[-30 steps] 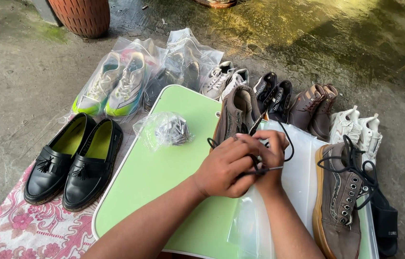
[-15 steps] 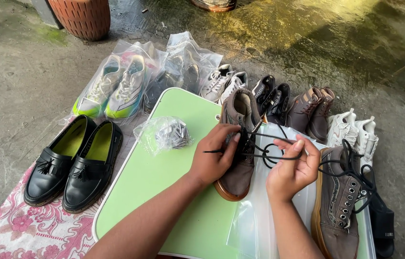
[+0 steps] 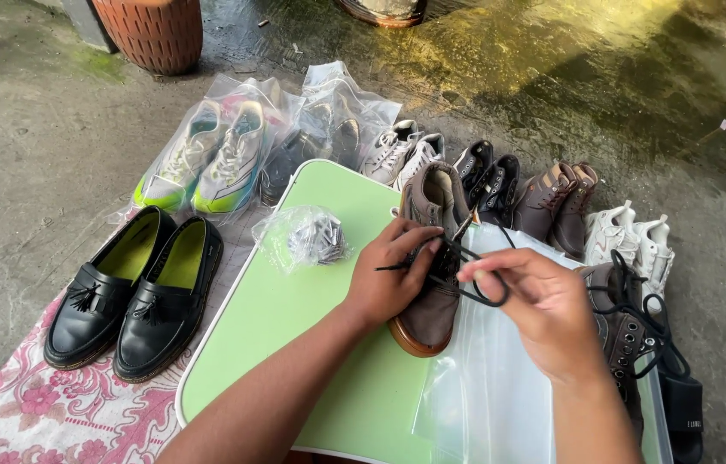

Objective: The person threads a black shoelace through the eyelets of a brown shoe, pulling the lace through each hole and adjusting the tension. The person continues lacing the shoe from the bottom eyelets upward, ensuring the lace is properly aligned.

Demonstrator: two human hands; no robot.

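The brown shoe [image 3: 429, 258] lay toe toward the person. The left hand [image 3: 389, 275] gripped it; the right hand [image 3: 539, 314] pinched the black lace [image 3: 476, 292] just beside.

Brown lace-up shoe [image 3: 432, 258] with tan sole edge, threaded with black lace [image 3: 479, 288]. Pale green tabletop [image 3: 294, 326] edged in white. Glossy black tasselled loafers [image 3: 135, 292] lined in yellow-green. White running shoes [image 3: 208, 159] with lime-green toes, bagged in clear plastic. Cloth [image 3: 45, 412] printed with pink flowers on white. Terracotta-coloured ribbed pot [image 3: 152, 30]. White sneakers [image 3: 629, 241] and dark brown boots [image 3: 556, 202] are shown on grey concrete.
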